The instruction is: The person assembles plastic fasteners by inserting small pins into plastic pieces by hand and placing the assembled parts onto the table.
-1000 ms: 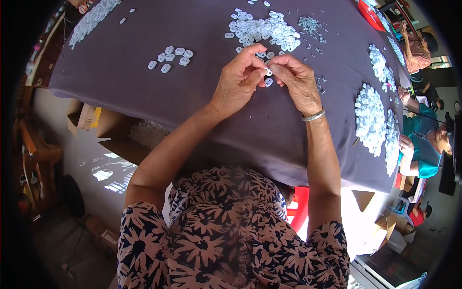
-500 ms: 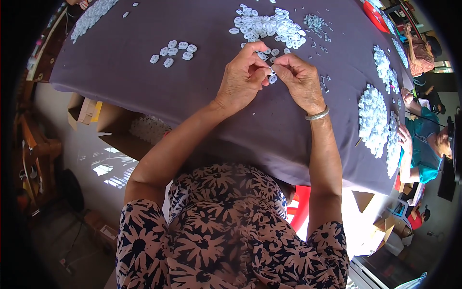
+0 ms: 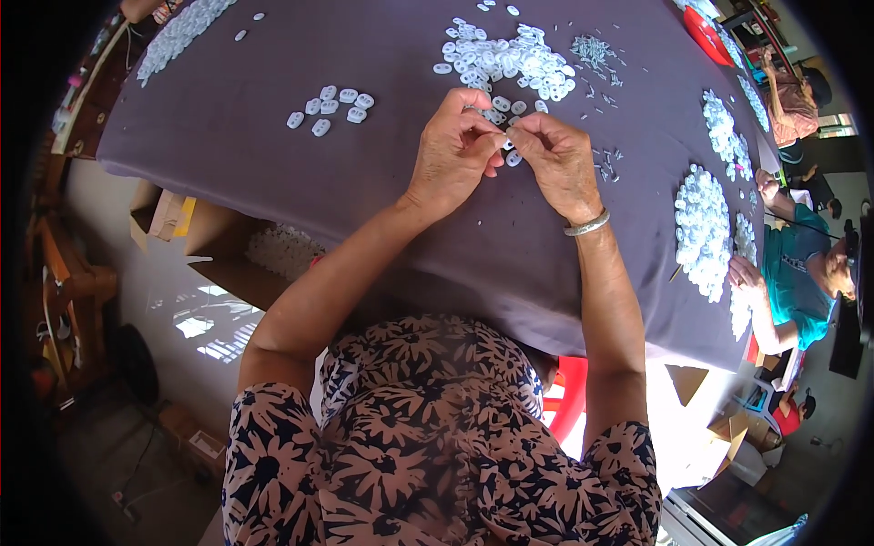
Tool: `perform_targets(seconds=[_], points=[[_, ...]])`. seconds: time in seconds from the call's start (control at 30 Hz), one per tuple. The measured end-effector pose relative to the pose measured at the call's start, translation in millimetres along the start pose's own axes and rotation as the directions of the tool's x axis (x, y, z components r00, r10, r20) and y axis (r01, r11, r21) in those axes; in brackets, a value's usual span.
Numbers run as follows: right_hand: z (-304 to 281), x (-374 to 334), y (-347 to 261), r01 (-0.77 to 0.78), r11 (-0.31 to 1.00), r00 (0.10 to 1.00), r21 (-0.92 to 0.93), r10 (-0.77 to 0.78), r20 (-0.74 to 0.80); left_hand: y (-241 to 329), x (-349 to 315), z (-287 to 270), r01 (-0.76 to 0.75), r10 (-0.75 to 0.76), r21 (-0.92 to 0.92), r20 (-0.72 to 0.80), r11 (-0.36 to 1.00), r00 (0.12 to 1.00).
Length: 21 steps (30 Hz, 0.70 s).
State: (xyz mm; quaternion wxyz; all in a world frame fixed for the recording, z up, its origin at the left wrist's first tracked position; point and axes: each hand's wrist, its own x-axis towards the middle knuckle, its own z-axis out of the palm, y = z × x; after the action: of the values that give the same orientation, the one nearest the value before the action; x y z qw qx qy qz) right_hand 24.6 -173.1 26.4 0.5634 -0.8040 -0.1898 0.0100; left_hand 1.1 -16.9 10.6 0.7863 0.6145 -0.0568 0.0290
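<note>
Over the dark tablecloth (image 3: 364, 191), my left hand (image 3: 452, 156) and my right hand (image 3: 557, 166) meet fingertip to fingertip. Between them they pinch a small white plastic piece, mostly covered by the fingers. Thumb and forefinger are closed on each hand, and a bracelet circles my right wrist. A few white oval two-hole pieces (image 3: 513, 158) lie just under and beyond the fingertips. Farther off spreads a loose heap of the same oval pieces (image 3: 510, 59). To its right lie small grey metal pins (image 3: 592, 51), with more scattered pins (image 3: 607, 166) beside my right hand.
A small group of white pieces (image 3: 328, 106) sits at the left. Larger white heaps (image 3: 701, 232) line the right side, where a co-worker's hand (image 3: 746, 278) rests. A red tray (image 3: 708, 38) stands far right. Below the table edge is a cardboard box (image 3: 232, 259) of white pieces.
Both hands have shifted slightly left, still pinched together, and the white piece is now more hidden by the fingers. The co-worker's hand at the right has moved onto the heap.
</note>
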Motion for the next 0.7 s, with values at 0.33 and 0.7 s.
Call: perform_targets(seconds=[0.33,0.7], points=[[7,2,2,0.060,0.998,0.995,0.031,-0.057,-0.084,0,1,0,-0.012,0.012,-0.004,-0.012,1.000,1.000],[-6,3,-13,-0.128,0.977,0.990,0.171,0.135,-0.031,3,1,1,-0.030,0.030,0.024,0.015,0.999,0.999]])
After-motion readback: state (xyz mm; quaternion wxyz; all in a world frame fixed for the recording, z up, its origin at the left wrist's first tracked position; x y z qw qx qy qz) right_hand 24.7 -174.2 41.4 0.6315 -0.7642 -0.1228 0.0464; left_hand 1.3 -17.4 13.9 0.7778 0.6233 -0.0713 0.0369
